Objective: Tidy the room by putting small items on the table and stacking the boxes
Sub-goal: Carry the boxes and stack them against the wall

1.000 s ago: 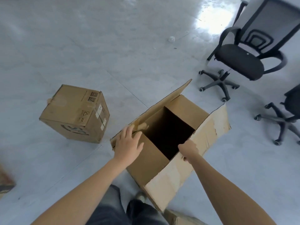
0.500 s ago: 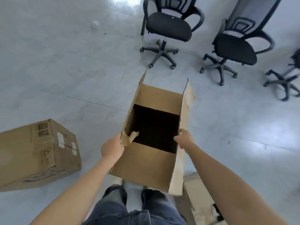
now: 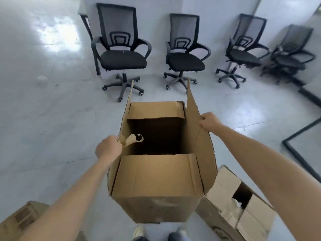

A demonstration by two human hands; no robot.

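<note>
Head view: brown carton [image 3: 156, 174], open-topped (worn, torn)

No text can be read.
The carton [image 3: 20, 219] at lower left bears dark label patches too blurred to read; the torn carton [image 3: 225, 192] at lower right shows part of a dark printed mark, cut off and unreadable.

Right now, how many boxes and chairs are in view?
Boxes: 3 (held box, right box, left box)
Chairs: 4
Total: 7
</note>
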